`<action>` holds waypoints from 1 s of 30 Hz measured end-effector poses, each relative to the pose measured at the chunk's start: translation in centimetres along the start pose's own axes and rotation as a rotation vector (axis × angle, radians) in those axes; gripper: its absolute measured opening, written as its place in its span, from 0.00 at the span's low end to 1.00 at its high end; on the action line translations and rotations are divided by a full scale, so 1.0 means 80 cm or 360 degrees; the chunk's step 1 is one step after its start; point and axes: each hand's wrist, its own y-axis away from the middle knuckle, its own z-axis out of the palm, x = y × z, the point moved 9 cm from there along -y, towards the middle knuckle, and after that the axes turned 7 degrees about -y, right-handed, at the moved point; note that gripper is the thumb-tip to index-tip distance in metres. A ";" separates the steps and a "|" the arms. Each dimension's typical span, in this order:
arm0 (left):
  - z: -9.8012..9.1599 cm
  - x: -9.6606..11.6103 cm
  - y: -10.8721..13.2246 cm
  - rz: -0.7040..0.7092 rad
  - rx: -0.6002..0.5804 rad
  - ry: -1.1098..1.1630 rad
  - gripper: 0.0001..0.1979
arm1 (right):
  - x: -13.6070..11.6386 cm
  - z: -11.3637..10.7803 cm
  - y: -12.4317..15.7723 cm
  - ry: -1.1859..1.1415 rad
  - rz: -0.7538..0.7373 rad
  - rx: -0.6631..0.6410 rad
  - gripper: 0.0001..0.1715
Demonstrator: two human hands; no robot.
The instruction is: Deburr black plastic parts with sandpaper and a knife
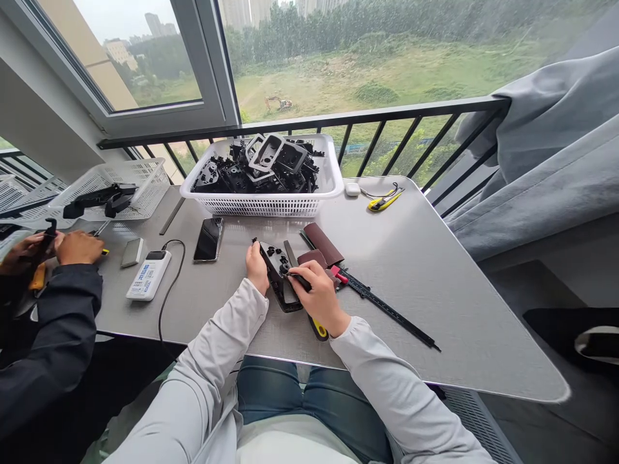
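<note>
**Hands, own: 2.** Left hand (256,267) grasps a black moulded plastic part (276,274) by its edge; the part sits on the table (411,283), in front of the white mesh basket (261,206). Right hand (319,296) is clenched on a slim black tool (297,278), tip against the part. A yellow-and-black handle (319,328) shows below it; connection unclear.

**Baskets: 2.** The white mesh basket holds a heap of black plastic parts (256,171), too tangled to count. A second basket (145,180) lies left of it, with black pieces (99,198).

**Singles, relative to the white mesh basket:** in front, 1 phone (209,239); front-right, 2 abrasive sheets (322,241) and 1 caliper (382,309); right, 1 yellow utility knife (384,198); front-left, 1 white power bank (149,275).

**Co-worker's hands: 2** (80,248), far left of it.
</note>
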 end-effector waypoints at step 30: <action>-0.022 0.028 -0.012 0.0169 0.0198 -0.0141 0.14 | 0.014 0.013 0.002 -0.0074 0.0319 -0.0614 0.03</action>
